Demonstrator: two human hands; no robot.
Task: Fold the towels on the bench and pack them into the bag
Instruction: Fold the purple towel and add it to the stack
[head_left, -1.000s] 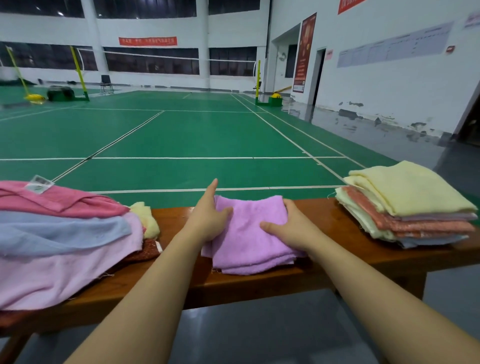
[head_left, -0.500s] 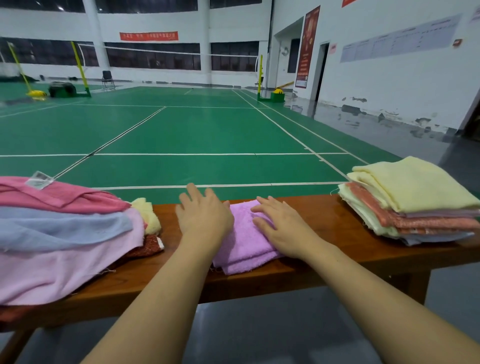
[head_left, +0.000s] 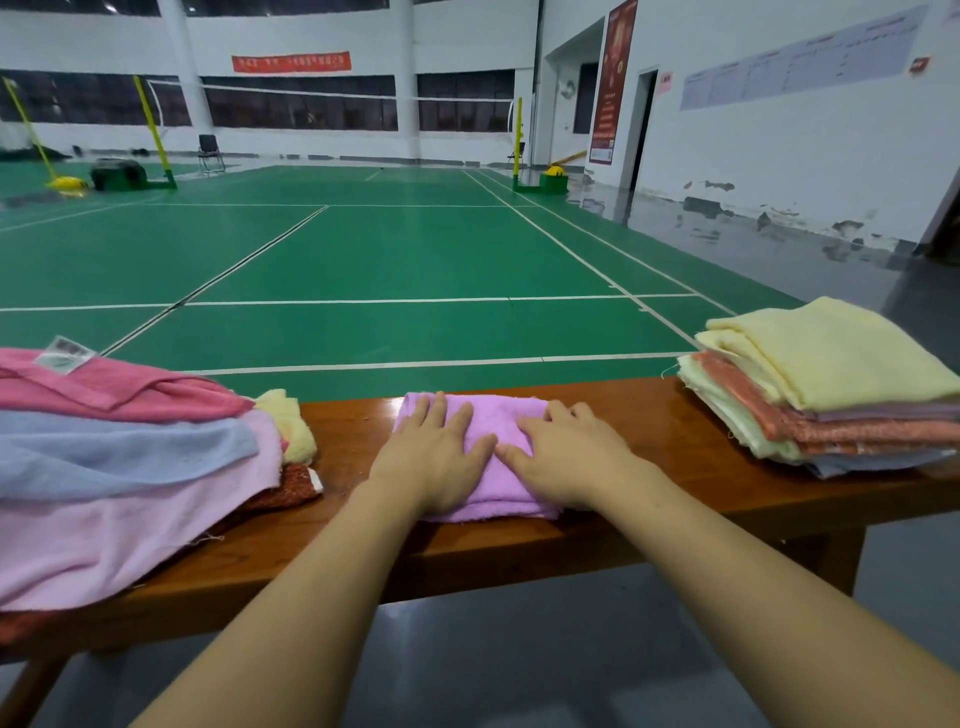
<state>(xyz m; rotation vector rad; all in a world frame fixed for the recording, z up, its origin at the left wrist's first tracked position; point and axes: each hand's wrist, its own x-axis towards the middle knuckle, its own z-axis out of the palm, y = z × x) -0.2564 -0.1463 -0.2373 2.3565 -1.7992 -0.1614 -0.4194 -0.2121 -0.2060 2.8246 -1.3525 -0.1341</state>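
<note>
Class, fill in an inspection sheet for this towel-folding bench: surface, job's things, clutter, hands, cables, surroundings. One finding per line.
Surface: glossy wooden bench.
Job's things: folded purple towel at the middle; unfolded pile on the left; folded stack on the right; no bag seen.
Clutter: nothing seen.
Hands: left hand and right hand press flat on the purple towel, fingers straight.
Cables: nothing seen.
Surroundings: green badminton court, net, chair.
</note>
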